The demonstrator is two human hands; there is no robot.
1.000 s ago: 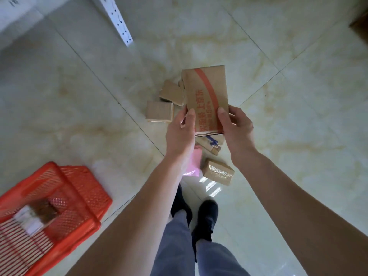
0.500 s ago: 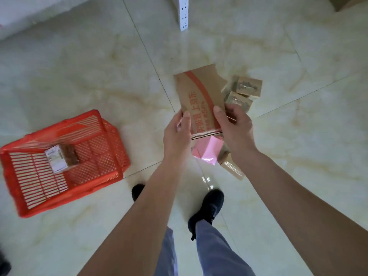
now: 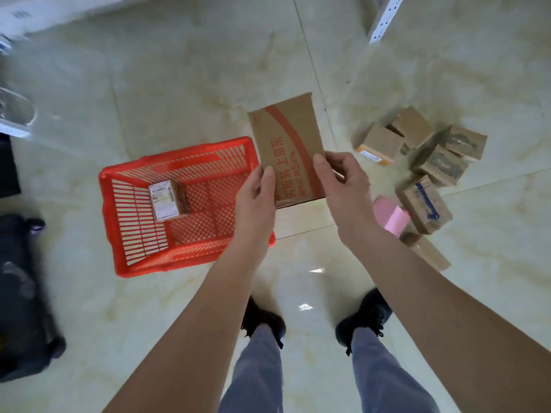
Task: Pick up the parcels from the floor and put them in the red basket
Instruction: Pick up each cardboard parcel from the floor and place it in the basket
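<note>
While a flat brown parcel point(image 3: 287, 150) with red print is held up in front of the body, it is gripped from both sides in the head view; the left hand point(image 3: 257, 201) is curled round its lower left edge, thumb on the printed face, and the right hand point(image 3: 343, 186) is clamped on its lower right edge, thumb likewise on top. The parcel is seen just above the right rim of the red basket point(image 3: 113, 210), partly overlapping that rim; the basket rests on the pale tiled floor point(image 3: 179, 84), and one small labelled box point(image 3: 167, 199) lies inside it. Further right on the floor a cluster of cardboard parcels point(image 3: 429, 162) is gathered, with a pink packet point(image 3: 389, 216) at its near edge. Two dark shoes point(image 3: 365, 315) and grey trouser legs are seen below; a dark wheeled object point(image 3: 24, 293) is placed at the left edge.
</note>
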